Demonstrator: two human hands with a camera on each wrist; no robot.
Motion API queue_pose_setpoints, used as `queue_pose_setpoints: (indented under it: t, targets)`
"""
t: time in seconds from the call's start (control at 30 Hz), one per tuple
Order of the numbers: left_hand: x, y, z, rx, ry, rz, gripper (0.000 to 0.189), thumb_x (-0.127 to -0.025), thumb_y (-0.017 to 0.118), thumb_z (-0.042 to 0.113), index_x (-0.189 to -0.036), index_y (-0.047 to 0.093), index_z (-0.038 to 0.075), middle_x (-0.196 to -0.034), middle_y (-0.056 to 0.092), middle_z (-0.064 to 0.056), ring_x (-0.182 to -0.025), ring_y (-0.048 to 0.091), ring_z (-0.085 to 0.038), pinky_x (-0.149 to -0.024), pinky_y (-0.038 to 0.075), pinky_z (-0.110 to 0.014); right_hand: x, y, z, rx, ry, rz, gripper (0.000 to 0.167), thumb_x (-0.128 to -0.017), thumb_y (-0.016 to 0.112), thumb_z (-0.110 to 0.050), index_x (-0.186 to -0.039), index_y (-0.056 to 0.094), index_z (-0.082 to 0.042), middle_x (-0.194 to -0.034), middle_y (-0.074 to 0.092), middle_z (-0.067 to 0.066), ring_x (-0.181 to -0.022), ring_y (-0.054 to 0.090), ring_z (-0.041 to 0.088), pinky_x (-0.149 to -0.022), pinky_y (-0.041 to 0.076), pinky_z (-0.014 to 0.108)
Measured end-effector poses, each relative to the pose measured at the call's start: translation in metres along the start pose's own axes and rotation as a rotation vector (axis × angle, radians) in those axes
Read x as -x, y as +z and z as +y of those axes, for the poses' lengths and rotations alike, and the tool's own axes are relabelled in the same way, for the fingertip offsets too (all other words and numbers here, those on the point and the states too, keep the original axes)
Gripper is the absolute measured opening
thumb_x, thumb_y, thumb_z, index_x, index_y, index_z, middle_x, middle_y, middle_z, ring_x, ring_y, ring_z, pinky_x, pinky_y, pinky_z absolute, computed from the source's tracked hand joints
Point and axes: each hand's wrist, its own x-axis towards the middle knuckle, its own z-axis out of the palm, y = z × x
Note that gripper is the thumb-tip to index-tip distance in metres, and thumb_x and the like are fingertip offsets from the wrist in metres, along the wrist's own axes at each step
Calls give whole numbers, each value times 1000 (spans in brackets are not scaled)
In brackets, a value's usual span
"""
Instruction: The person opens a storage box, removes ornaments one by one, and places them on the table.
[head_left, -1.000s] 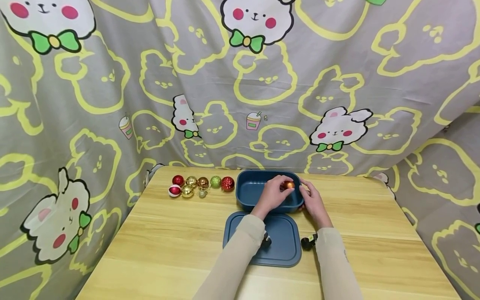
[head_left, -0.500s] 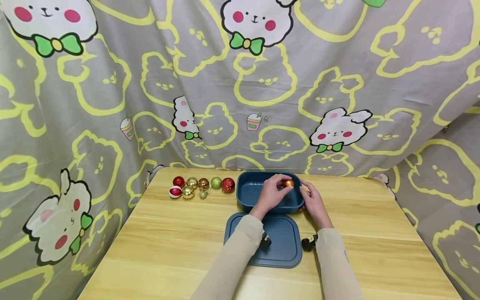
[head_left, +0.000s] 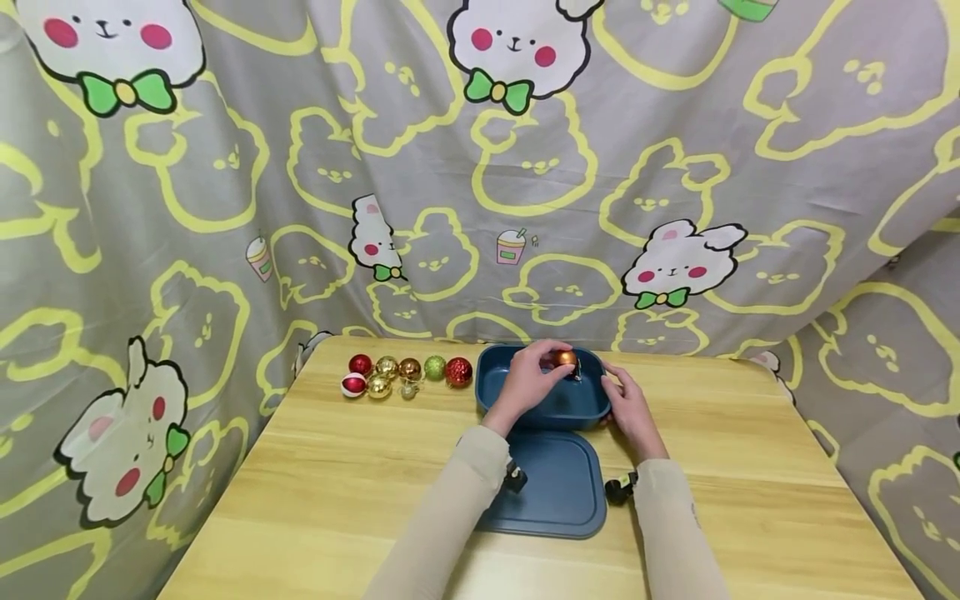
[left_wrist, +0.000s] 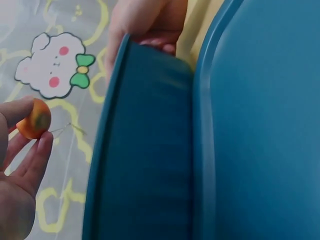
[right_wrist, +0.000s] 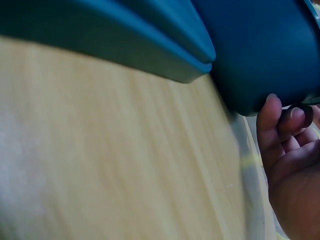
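My left hand point(head_left: 521, 385) pinches a shiny orange Christmas ball point(head_left: 566, 358) over the open dark-blue box point(head_left: 486, 400). In the left wrist view, thumb and fingertips hold the ball point(left_wrist: 35, 120), and its thin string trails to the right. At the box's right end is my right hand point(head_left: 632, 412). In the right wrist view, its thumb lies on the outer wall of the box point(right_wrist: 260, 55) and the other fingers are curled beneath; a small dark patch between them is unclear. The matching blue lid point(head_left: 558, 492) lies flat in front of the box, partly under my left forearm.
Left of the box stand several Christmas balls, among them a glittery red ball point(head_left: 459, 372), a green ball point(head_left: 435, 367), a gold ball point(head_left: 378, 386) and a red-and-white ball point(head_left: 353, 384). A patterned curtain point(head_left: 420, 167) hangs behind the wooden table point(head_left: 315, 500).
My left hand has shifted left and slightly up with the orange ball, and the ball's hanging end now shows below it. My right hand stays at the box's end.
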Motion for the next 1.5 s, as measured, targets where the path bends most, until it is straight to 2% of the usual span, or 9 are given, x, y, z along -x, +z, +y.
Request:
queue_pose_setpoints:
  t: [0.33, 0.5, 0.67, 0.93, 1.13, 1.33, 1.5]
  targets:
    - [8, -31, 0, -37, 0, 1, 33, -97, 75, 28, -127, 72, 16, -118, 71, -3, -99, 71, -13, -89, 60, -27, 2, 0, 2, 2, 4, -2, 51, -113, 45, -22, -161, 37, -8, -104, 62, 43, -56, 59, 29, -59, 60, 43]
    - [13, -46, -1, -62, 2, 17, 34, -97, 75, 28, -127, 72, 15, -120, 71, -4, -102, 72, -17, -89, 60, -27, 2, 0, 1, 4, -1, -12, 52, -113, 45, -23, -161, 36, -8, -107, 63, 42, -57, 60, 30, -60, 60, 44]
    - [19, -59, -1, -52, 8, 31, 35, -96, 76, 25, -128, 71, 11, -121, 71, -6, -103, 71, -20, -91, 60, -31, 2, 0, 2, 2, -4, -12, 52, -112, 45, -23, -161, 35, -8, -105, 62, 43, -56, 60, 31, -60, 60, 45]
    - [30, -79, -8, -42, 13, 54, 33, -96, 76, 24, -128, 71, 15, -121, 71, -4, -104, 71, -18, -91, 61, -32, 2, 1, 1, 7, -7, -11, 51, -113, 44, -23, -161, 35, -8, -110, 63, 42, -58, 61, 25, -60, 60, 43]
    - [39, -92, -14, -67, 1, 61, 33, -96, 76, 23, -128, 71, 15, -121, 71, -5, -105, 72, -22, -91, 61, -37, -7, -1, 15, -2, -6, -6, 52, -113, 44, -24, -162, 35, -11, -112, 64, 41, -57, 61, 23, -58, 59, 42]
    - [49, -108, -22, -59, -22, 64, 33, -97, 75, 24, -129, 71, 17, -123, 72, -7, -104, 73, -24, -88, 62, -40, -16, 0, 34, 23, -28, 23, 53, -112, 45, -36, -162, 37, -18, -109, 67, 34, -56, 59, 17, -55, 58, 35]
    - [58, -122, -30, -57, -47, 86, 33, -96, 76, 19, -129, 72, 15, -122, 73, -7, -100, 74, -23, -85, 62, -40, -17, 1, 37, 20, -65, 56, 52, -111, 47, -36, -159, 42, -15, -93, 71, 23, -51, 59, 17, -52, 57, 34]
